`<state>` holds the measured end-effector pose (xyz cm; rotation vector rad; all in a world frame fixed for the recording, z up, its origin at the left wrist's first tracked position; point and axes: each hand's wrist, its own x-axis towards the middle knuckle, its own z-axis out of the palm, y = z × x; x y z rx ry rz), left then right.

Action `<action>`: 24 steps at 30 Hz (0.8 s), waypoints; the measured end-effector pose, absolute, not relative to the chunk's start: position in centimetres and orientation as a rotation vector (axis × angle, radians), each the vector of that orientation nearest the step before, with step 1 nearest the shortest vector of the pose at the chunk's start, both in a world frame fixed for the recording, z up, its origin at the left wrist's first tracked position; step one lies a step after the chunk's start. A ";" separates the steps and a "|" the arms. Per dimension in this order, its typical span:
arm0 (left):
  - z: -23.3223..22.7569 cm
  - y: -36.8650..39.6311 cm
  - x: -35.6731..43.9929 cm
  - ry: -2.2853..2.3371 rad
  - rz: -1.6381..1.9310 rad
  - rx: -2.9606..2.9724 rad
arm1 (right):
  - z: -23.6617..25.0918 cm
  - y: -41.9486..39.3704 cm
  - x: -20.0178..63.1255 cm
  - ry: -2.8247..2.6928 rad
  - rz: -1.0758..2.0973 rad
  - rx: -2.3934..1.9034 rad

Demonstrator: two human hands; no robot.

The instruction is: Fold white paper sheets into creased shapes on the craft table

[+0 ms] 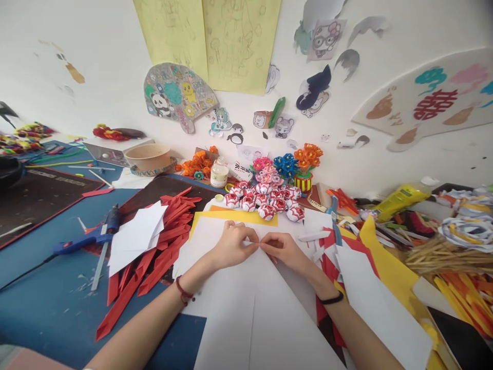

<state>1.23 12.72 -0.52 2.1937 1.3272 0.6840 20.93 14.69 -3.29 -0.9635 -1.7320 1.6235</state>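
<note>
A large white sheet of paper spreads over the table in front of me, with a long edge slanting down to the right. My left hand is closed in a pinch on the sheet's far part. Close beside it, my right hand pinches the same spot, and the fingertips of both hands nearly meet. Just beyond the hands lie yellow paper and a group of red-and-white paper balls.
Left are folded red paper strips, white paper pieces and a blue glue gun. A glass jar and a bowl stand behind. Paper scraps, a yellow bottle and straw-coloured strips crowd the right.
</note>
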 end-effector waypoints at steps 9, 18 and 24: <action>-1.4 12.3 2.6 1.457 0.800 2.098 | -4.1 14.6 20.4 -1.641 1.493 -1.021; -2.1 11.5 3.3 1.484 0.836 2.160 | -4.3 13.8 20.0 -1.668 1.338 -1.092; -1.6 10.9 3.4 1.490 0.886 2.218 | -3.7 13.5 19.9 -1.673 1.309 -1.101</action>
